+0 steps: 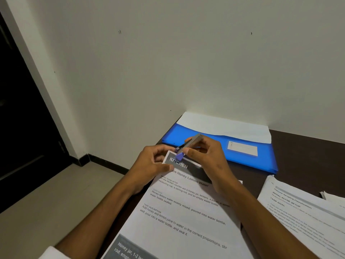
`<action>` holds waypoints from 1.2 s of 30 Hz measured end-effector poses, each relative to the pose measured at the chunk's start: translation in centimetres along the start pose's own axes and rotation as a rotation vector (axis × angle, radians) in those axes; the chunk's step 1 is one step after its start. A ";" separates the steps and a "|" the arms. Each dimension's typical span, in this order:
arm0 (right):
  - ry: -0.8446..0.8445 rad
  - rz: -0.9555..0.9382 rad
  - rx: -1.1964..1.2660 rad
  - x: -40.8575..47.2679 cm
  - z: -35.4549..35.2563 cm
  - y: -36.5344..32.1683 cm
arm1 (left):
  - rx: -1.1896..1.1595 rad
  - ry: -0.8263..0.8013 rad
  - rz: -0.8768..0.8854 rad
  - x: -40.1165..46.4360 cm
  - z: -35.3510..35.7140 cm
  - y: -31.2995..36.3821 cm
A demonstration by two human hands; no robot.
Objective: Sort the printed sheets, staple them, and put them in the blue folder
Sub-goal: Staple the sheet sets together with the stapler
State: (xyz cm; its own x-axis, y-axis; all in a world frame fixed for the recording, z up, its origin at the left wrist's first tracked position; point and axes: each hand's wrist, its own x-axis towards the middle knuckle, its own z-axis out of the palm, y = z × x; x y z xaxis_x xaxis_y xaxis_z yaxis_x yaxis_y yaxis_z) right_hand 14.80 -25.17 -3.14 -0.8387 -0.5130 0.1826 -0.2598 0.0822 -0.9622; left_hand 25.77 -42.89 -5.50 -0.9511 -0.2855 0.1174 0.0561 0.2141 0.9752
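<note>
A set of printed sheets [186,212] headed "KITCHEN" lies in front of me on the dark table [308,146]. My left hand [151,165] pinches its top left corner, thumb on top. My right hand [207,157] grips a small stapler [188,145] with a metal top and purple base, its mouth over that same corner. The blue folder [211,144] lies behind my hands near the wall, with white sheets [224,126] sticking out of its far side.
A second pile of printed sheets [306,214] lies to the right, with more paper edges [334,197] beyond it. The table's left edge runs under my left arm. The wall is close behind the folder, and a dark doorway [22,118] is at the left.
</note>
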 end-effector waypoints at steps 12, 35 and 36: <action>0.097 -0.098 0.501 -1.9 -8.5 -9.8 | 0.057 0.025 -0.007 -0.7 -0.7 0.3; 0.367 0.345 -0.894 -21.5 -28.6 0.2 | 0.648 0.195 -0.010 -0.4 -1.8 3.1; 0.358 0.353 -0.883 -21.2 -28.2 0.3 | 0.655 0.197 0.000 -0.5 -1.8 3.2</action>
State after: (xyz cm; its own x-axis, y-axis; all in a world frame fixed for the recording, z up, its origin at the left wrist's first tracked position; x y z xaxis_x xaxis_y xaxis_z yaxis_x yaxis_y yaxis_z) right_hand 19.02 9.82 -1.61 -0.9923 -0.0638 0.1064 -0.1092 0.8558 -0.5056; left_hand 26.98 -43.70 -2.10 -0.8746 -0.4371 0.2099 -0.1981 0.7172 0.6682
